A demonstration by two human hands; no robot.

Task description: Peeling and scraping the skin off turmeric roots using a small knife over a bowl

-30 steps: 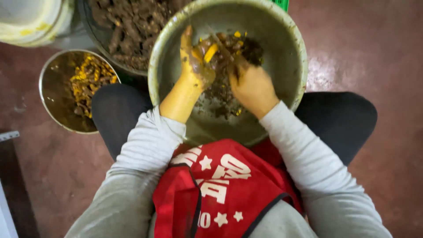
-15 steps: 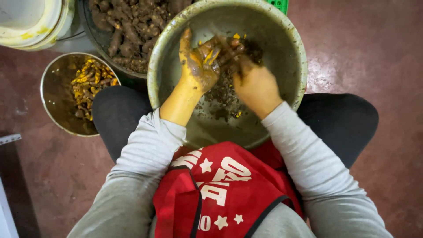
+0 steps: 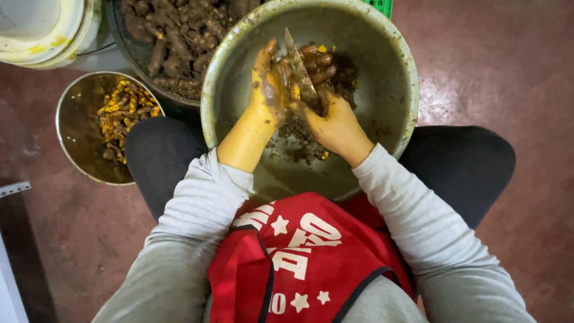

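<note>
A large metal bowl (image 3: 382, 54) rests on my lap, with brown turmeric roots (image 3: 320, 63) and dark peelings in it. My left hand (image 3: 268, 90), stained yellow, holds a small turmeric piece (image 3: 294, 91) over the bowl. My right hand (image 3: 335, 122) grips a knife (image 3: 299, 69) whose blade points up and lies against that piece. Both hands meet above the middle of the bowl.
A smaller metal bowl (image 3: 75, 149) with peeled yellow turmeric pieces (image 3: 125, 113) stands on the red floor at the left. Behind it sits a dark basin of unpeeled roots (image 3: 179, 36) and a white bucket (image 3: 48, 30). My red apron (image 3: 299, 257) covers my lap.
The knife blade has swung upright against the piece in my left hand. Both hands stay over the bowl, shifted slightly.
</note>
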